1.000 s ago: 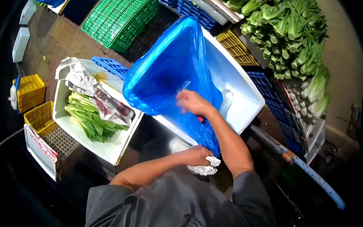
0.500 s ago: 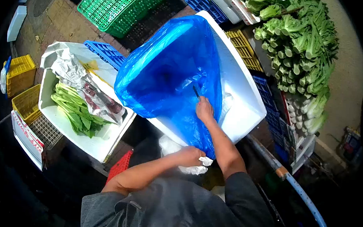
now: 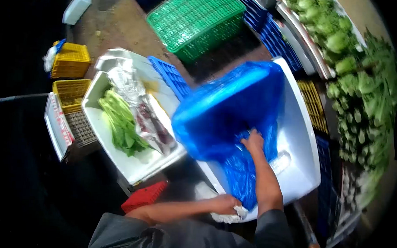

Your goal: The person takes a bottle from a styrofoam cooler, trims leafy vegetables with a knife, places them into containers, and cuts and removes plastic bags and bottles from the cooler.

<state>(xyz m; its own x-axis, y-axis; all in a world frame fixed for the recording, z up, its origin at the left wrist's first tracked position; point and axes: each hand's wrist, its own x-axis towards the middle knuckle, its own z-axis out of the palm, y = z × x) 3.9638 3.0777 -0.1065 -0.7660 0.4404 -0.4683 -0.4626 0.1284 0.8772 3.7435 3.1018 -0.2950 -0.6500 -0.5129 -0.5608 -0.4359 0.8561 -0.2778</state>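
At the left of the frame, a yellow crate [image 3: 70,60] is seen, and beside it a white foam box [image 3: 93,94] in which long leafy greens [image 3: 123,127] and crumpled printed paper [image 3: 125,77] are held. A red crate [image 3: 144,197] is partly shown below that box.

At the lower centre, the left hand [image 3: 225,204] is curled tight around crumpled white material [image 3: 227,217], thin and soft by its look; whether an edge of blue plastic is also caught there cannot be told.

The large blue bag [image 3: 209,124] is spread across the centre of the frame, its mouth gaping, over the near-left side of a second white foam box [image 3: 302,147]. It can be judged very light, limp and slick, easily creased and liable to be torn by a hard tug. A firm hold would best be taken on a gathered fold or a doubled rim; a single smooth layer would probably slip.

Right of centre, the right hand [image 3: 254,141] is placed inside the mouth, against bunched plastic. Its fingers are blurred, so whether they are pinched together cannot be told.

At the right edge, leafy heads [image 3: 361,94] are stacked, well apart from both hands.
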